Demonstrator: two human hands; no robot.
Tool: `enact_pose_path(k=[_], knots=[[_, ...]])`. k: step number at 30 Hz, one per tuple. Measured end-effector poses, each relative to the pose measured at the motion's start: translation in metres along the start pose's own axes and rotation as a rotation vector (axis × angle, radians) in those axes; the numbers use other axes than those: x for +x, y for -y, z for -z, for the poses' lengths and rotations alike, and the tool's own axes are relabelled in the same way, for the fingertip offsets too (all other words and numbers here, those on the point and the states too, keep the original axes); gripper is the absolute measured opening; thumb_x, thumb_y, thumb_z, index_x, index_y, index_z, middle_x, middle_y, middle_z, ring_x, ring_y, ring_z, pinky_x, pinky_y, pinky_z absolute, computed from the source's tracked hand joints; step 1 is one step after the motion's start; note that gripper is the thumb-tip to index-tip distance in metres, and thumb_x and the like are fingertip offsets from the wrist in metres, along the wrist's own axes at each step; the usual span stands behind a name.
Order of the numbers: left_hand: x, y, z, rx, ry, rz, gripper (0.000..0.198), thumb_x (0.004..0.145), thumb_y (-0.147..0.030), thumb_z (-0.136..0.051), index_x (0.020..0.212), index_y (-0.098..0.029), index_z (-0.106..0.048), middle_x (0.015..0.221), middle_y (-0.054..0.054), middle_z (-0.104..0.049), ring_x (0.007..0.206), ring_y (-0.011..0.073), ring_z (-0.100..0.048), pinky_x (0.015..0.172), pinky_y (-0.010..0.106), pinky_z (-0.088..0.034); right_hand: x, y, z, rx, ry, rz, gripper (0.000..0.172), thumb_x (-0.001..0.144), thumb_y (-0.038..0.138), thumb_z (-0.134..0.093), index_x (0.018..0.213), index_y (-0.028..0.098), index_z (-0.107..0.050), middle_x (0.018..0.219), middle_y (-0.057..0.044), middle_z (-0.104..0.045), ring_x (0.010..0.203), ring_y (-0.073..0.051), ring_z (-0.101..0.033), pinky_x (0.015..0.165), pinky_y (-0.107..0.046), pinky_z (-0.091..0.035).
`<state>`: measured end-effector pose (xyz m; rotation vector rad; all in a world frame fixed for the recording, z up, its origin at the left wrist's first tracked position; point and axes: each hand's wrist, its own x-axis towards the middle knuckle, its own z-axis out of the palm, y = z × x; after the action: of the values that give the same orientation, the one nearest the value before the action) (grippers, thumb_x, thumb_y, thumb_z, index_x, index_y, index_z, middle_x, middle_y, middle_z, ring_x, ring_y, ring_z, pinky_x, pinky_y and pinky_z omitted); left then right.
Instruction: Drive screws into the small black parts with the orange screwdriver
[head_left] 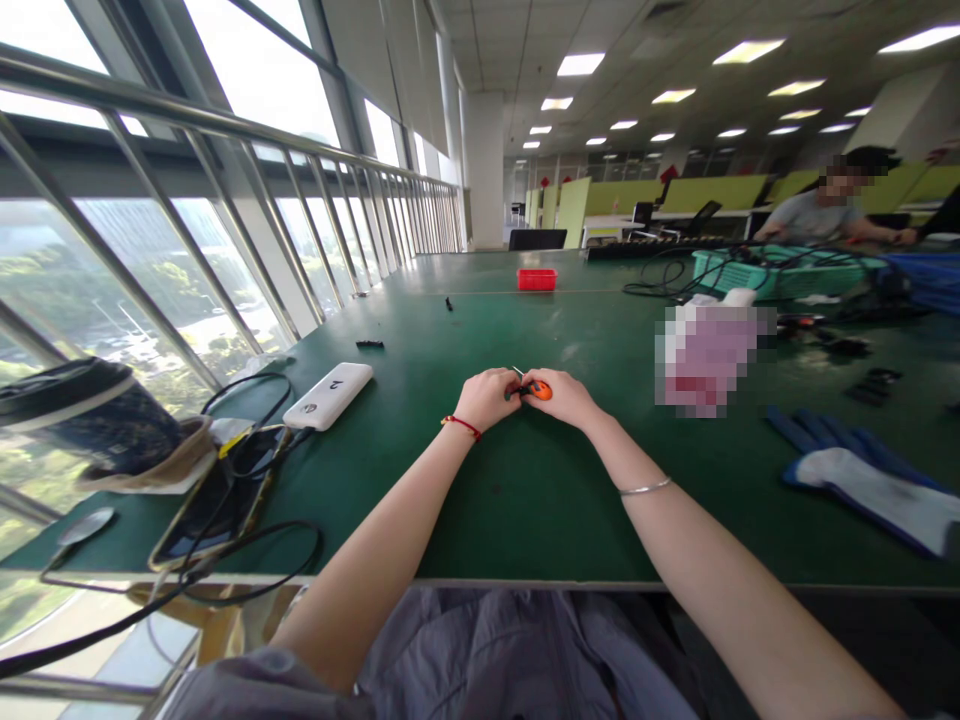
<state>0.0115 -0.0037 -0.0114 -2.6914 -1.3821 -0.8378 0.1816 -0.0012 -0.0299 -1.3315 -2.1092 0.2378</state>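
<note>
Above the middle of the green table, my two hands meet with their fingertips close together. My right hand (559,395) is closed around a small screwdriver (541,391) with a rounded orange handle; a thin bright metal shaft points up and left from between the hands. The fingers of my left hand (487,397) are pinched on a small black part (513,394), mostly hidden by the fingertips. Whether the shaft touches the black part cannot be made out.
On the left lie a white power bank (330,396), a cabled phone (221,495) and a dark cup (97,415). Ahead stands a red bin (537,280). To the right are blue-and-white gloves (862,480) and a teal basket (780,275); a person (817,205) sits beyond.
</note>
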Motion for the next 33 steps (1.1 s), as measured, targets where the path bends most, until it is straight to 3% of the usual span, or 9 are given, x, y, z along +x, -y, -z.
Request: enact_pose_path(k=[5,7,10,12,15,19,23,33], knots=[[0.0,0.002,-0.001,0.044,0.032,-0.028,0.013,0.07,-0.018,-0.055,0.076,-0.02,-0.066,0.079,0.005,-0.063,0.078,0.0195,-0.058,0.064,0.026,-0.042,-0.001,0.002,0.004,0.002,-0.006,-0.028,0.018,0.072,0.031,-0.057,0.088,0.027,-0.062,0.093,-0.001,-0.066,0.081,-0.02,-0.059,0.065,-0.028,-0.04],[0.0,0.003,-0.002,0.06,0.048,-0.026,0.015,0.07,-0.018,-0.054,0.078,-0.02,-0.067,0.081,0.005,-0.063,0.078,0.0192,-0.059,0.062,0.026,-0.042,0.0,0.003,0.008,0.028,-0.073,-0.081,0.018,0.072,0.03,-0.055,0.09,0.027,-0.061,0.089,0.0,-0.066,0.078,-0.019,-0.059,0.065,-0.028,-0.04],[-0.001,0.003,-0.003,0.066,0.062,-0.018,0.018,0.071,-0.018,-0.053,0.081,-0.019,-0.068,0.086,0.005,-0.064,0.077,0.0182,-0.059,0.062,0.025,-0.043,0.0,0.011,0.02,0.09,-0.298,-0.167,0.02,0.073,0.03,-0.054,0.092,0.026,-0.056,0.075,0.001,-0.063,0.068,-0.017,-0.057,0.061,-0.027,-0.038],[-0.001,0.003,-0.003,0.069,0.074,-0.012,0.02,0.072,-0.018,-0.052,0.084,-0.019,-0.068,0.088,0.004,-0.064,0.078,0.0176,-0.06,0.063,0.025,-0.044,-0.001,0.021,0.03,0.171,-0.508,-0.156,0.012,0.074,0.034,-0.053,0.079,0.023,-0.052,0.069,0.001,-0.06,0.063,-0.016,-0.054,0.059,-0.026,-0.038],[-0.001,0.002,-0.003,0.079,0.08,-0.006,0.026,0.073,-0.018,-0.051,0.096,-0.018,-0.064,0.089,0.003,-0.065,0.081,0.0175,-0.06,0.067,0.025,-0.046,-0.005,0.038,0.042,0.237,-0.71,-0.086,0.026,0.078,0.038,-0.049,0.058,0.022,-0.04,0.054,0.002,-0.046,0.054,-0.013,-0.046,0.056,-0.025,-0.036],[-0.001,0.0,-0.003,0.101,0.082,0.002,0.038,0.073,-0.017,-0.051,0.112,-0.018,-0.052,0.087,0.001,-0.066,0.081,0.0174,-0.061,0.068,0.026,-0.047,-0.009,0.054,0.043,0.27,-0.64,0.008,0.028,0.078,0.034,-0.048,0.055,0.022,-0.036,0.049,0.004,-0.04,0.049,-0.012,-0.04,0.054,-0.025,-0.034],[-0.002,-0.002,-0.002,0.121,0.084,-0.005,0.038,0.074,-0.017,-0.051,0.112,-0.018,-0.049,0.086,0.001,-0.066,0.08,0.0181,-0.061,0.065,0.026,-0.046,-0.01,0.06,0.035,0.199,-0.532,0.003,0.026,0.076,0.035,-0.049,0.056,0.022,-0.039,0.052,0.003,-0.044,0.052,-0.012,-0.043,0.056,-0.024,-0.035],[-0.002,-0.001,-0.003,0.104,0.076,-0.013,0.035,0.074,-0.016,-0.051,0.108,-0.019,-0.048,0.086,0.001,-0.066,0.081,0.0181,-0.062,0.065,0.026,-0.045,-0.009,0.059,0.032,0.176,-0.515,-0.04,0.026,0.076,0.037,-0.048,0.057,0.022,-0.04,0.052,0.002,-0.045,0.053,-0.013,-0.044,0.057,-0.024,-0.036]])
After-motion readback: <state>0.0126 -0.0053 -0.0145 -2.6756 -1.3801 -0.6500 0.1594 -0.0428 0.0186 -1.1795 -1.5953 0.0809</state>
